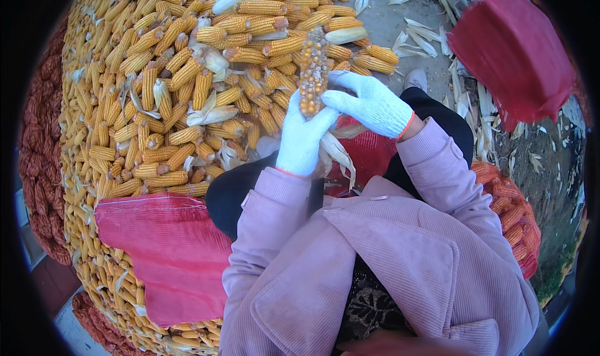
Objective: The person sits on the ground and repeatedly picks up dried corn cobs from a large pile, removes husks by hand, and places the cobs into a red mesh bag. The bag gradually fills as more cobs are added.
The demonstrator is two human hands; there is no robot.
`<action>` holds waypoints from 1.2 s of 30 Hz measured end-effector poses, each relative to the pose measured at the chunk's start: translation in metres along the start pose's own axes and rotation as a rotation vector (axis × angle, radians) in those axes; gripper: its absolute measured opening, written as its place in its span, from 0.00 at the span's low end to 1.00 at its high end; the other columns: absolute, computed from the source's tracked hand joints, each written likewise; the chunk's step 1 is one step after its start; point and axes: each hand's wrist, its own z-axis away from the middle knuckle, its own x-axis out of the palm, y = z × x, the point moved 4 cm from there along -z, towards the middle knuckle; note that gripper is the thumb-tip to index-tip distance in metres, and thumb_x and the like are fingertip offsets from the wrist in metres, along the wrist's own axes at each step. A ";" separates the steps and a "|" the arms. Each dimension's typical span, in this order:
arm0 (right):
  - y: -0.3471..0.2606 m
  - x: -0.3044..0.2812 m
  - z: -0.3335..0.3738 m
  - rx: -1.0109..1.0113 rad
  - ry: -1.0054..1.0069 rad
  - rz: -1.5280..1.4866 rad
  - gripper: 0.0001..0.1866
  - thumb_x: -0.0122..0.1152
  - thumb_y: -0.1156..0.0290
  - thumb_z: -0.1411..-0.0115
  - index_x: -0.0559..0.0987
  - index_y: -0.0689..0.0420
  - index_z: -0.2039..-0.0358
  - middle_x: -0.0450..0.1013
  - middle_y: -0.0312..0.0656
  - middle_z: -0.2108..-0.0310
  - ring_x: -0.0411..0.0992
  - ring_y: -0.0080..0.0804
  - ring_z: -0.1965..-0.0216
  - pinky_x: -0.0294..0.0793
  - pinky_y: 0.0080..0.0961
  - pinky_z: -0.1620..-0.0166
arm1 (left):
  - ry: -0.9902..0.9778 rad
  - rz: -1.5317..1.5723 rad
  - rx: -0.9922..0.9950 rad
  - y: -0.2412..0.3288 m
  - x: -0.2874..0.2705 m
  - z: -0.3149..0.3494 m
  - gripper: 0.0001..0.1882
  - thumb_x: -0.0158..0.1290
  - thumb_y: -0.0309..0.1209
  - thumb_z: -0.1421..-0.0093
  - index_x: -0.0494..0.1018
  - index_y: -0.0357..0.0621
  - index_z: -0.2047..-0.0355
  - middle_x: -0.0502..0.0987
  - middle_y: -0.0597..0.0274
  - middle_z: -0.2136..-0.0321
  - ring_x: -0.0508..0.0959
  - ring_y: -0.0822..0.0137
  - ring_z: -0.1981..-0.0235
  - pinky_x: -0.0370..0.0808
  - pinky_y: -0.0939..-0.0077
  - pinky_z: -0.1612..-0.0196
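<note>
Before the great heap of yellow corn cobs [156, 106], with a red mesh sack [169, 256] at its near edge, the left hand [303, 137] and right hand [372, 106], both closed round one patchy cob [312, 72], should probably grip firmly and peel the husk [337, 153] downward.

Both your forearms come up from the bottom in pink corduroy sleeves, elbows bent and angled in so your hands meet in the middle. You've got white knit gloves on both. Your left hand [303, 137] is upright, fingers pointing up and curled closed in a grip, wrist pretty straight. Your right hand [369, 103] comes in from the side, fingers stretched leftward and closed too, wrist cocked inward a bit.
</note>
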 end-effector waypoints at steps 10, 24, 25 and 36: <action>-0.004 0.022 0.004 0.033 -0.382 -0.038 0.15 0.62 0.63 0.36 0.82 0.63 0.59 0.80 0.46 0.68 0.78 0.32 0.65 0.77 0.31 0.58 | 0.195 0.256 0.028 -0.011 -0.024 -0.005 0.14 0.52 0.35 0.29 0.66 0.42 0.50 0.76 0.58 0.64 0.80 0.63 0.61 0.81 0.61 0.54; 0.005 0.039 0.018 0.151 0.139 -0.491 0.24 0.68 0.72 0.40 0.69 0.64 0.47 0.76 0.41 0.57 0.77 0.26 0.58 0.78 0.26 0.53 | -0.310 -0.431 -0.009 -0.029 0.019 0.007 0.27 0.52 0.28 0.34 0.62 0.34 0.37 0.73 0.51 0.42 0.74 0.60 0.40 0.70 0.67 0.37; 0.005 0.035 0.020 0.178 0.137 -0.605 0.24 0.68 0.72 0.40 0.69 0.63 0.47 0.76 0.41 0.58 0.77 0.27 0.58 0.79 0.27 0.53 | -0.351 -0.584 0.002 -0.029 0.019 0.008 0.25 0.49 0.30 0.33 0.63 0.35 0.37 0.72 0.48 0.42 0.74 0.56 0.40 0.70 0.66 0.37; -0.002 0.028 0.009 0.517 -0.346 -0.989 0.19 0.63 0.62 0.36 0.72 0.60 0.51 0.74 0.39 0.68 0.74 0.28 0.76 0.78 0.26 0.71 | -0.575 -1.013 0.175 -0.027 0.032 0.040 0.18 0.53 0.41 0.34 0.74 0.43 0.51 0.81 0.42 0.64 0.83 0.46 0.62 0.78 0.54 0.56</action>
